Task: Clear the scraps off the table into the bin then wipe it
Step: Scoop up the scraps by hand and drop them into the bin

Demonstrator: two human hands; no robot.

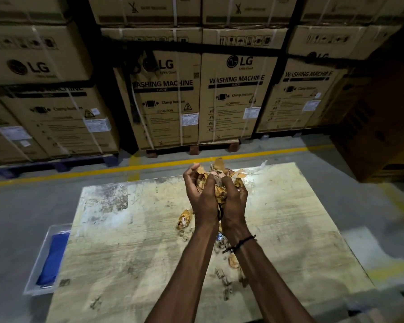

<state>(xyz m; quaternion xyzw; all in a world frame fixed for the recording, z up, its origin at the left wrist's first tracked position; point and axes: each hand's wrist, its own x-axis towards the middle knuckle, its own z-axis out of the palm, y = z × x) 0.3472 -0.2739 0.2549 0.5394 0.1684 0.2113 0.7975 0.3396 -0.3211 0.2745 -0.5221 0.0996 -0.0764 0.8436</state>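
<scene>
**A:** Head camera, looking down the forearms. Both arms reach forward over the table (131, 241), wrists close together, palms turned toward each other. The left hand (200, 194) is cupped, fingers curled up and over at the top. The right hand (234, 199) mirrors it, pressed in from the other side, with a dark cord bracelet (241, 243) at the wrist.

**B:** And between them?

**A:** A bundle of scraps (216, 176), clasped by both hands together and lifted above the tabletop. Crumpled yellow-brown pieces, thin and papery, poking out over the fingertips and spilling a little between the palms.

**B:** Anything left on the surface?

**A:** Yes. A smaller clump of loose scraps (184, 220) lies on the table just left of the left wrist, and more bits trail along under the right forearm toward the near edge. The tabletop is pale, scuffed and stained.

**B:** The bin?

**A:** A clear plastic bin (36, 264) sits on the floor against the table's left edge, with a blue cloth (53, 257) inside it. Behind everything, stacked cardboard boxes (166, 99) marked as washing machines, and a yellow floor line (79, 174) in front of them.
</scene>
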